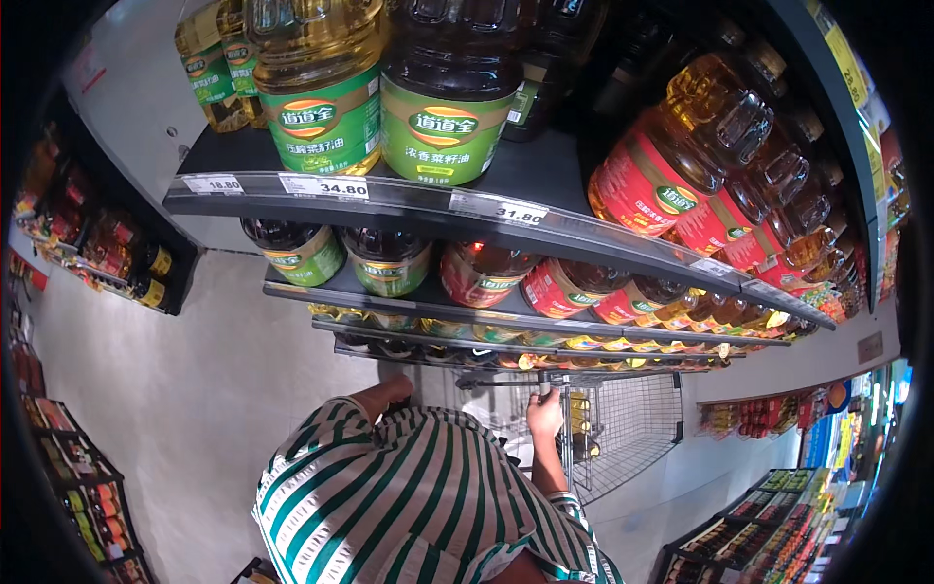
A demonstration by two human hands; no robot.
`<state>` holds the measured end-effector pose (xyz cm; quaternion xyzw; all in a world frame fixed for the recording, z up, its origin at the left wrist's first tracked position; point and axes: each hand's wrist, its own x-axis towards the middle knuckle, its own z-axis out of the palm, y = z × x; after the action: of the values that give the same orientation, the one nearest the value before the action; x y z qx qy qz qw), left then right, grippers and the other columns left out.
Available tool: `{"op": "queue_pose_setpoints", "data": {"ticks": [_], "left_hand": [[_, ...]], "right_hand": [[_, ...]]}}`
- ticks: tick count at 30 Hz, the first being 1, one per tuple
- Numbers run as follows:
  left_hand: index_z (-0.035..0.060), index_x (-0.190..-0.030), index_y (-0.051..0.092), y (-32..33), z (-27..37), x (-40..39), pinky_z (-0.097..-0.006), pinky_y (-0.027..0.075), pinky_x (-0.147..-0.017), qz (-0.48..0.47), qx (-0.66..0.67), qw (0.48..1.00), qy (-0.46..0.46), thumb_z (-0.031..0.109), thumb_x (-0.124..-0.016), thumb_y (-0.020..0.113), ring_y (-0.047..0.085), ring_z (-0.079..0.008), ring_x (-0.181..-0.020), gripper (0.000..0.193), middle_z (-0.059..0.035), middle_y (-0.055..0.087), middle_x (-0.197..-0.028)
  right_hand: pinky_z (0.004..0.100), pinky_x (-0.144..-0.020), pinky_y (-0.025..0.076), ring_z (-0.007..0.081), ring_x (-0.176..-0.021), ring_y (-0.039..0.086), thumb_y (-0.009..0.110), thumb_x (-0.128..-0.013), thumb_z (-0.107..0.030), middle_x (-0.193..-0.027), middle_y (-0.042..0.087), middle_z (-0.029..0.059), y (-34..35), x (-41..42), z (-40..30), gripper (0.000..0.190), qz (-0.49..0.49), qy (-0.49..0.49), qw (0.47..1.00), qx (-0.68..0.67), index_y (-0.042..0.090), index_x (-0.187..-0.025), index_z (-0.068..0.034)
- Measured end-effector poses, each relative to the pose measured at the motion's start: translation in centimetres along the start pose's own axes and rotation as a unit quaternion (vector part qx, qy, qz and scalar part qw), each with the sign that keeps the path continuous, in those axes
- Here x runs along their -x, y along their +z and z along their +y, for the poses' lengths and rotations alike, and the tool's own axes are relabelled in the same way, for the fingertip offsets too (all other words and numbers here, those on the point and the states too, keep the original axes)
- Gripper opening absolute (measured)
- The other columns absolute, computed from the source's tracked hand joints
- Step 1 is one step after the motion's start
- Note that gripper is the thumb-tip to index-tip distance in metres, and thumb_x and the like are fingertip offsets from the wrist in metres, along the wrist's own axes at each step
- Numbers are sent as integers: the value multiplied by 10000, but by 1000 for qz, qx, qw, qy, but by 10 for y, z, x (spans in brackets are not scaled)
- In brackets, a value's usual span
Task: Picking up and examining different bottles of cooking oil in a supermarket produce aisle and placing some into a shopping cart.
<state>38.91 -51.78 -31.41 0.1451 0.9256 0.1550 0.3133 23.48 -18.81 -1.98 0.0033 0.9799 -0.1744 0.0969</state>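
Observation:
At the lower centre, my right hand (545,415) is closed around the handle (544,385) of a wire shopping cart (638,416). Yellow-labelled bottles (581,412) lie in or behind the cart's near side, seen through the wires. My left hand (398,389) hangs low beside the striped shirt, near the shelf bottoms; its fingers are mostly hidden. In front stand large bottles of cooking oil on a dark shelf: a pale one with a green label (321,124), a dark one with a light green label (446,131), and amber ones with red labels (649,175).
Lower shelves (438,306) hold more oil bottles and curve away to the right. A clear price strip (408,201) edges the top shelf. Another bottle display (117,248) stands at the left, with further product racks at the lower left (80,474) and lower right (751,525). Grey floor (233,350) lies between.

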Motion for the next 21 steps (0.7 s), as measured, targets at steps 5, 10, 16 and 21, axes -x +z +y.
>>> {"op": "queue_pose_setpoints", "data": {"ticks": [5,10,16,21], "left_hand": [[71,-696,711,13,8,-13,-383,555,-521,-8,362,908,-211,153,-792,562,666,-257,-557,196,-110,678,-657],[64,-691,708,16,5,-16,-386,548,-501,35,140,989,-27,185,-779,579,663,-271,-542,197,-126,671,-647],[61,-691,707,20,4,-13,-397,540,-487,25,272,958,-85,209,-773,579,648,-288,-526,212,-138,670,-655],[62,-689,707,25,9,-15,-398,538,-487,56,258,963,-60,209,-773,573,649,-297,-536,216,-144,668,-659]], "right_hand": [[478,-771,521,363,-846,678,633,-847,-301,-891,706,150,2,-2,1,431,5,-3,1000,11,499,-1172,-52],[490,-805,508,382,-877,674,645,-841,-309,-920,706,166,6,-3,2,442,15,4,1000,21,507,-1176,-56],[498,-820,506,419,-899,655,649,-828,-302,-947,679,240,4,1,1,489,9,-10,1000,6,497,-1203,-29],[495,-821,504,416,-901,655,652,-827,-302,-950,682,231,5,3,1,472,14,-4,1000,7,505,-1187,-34]]}}
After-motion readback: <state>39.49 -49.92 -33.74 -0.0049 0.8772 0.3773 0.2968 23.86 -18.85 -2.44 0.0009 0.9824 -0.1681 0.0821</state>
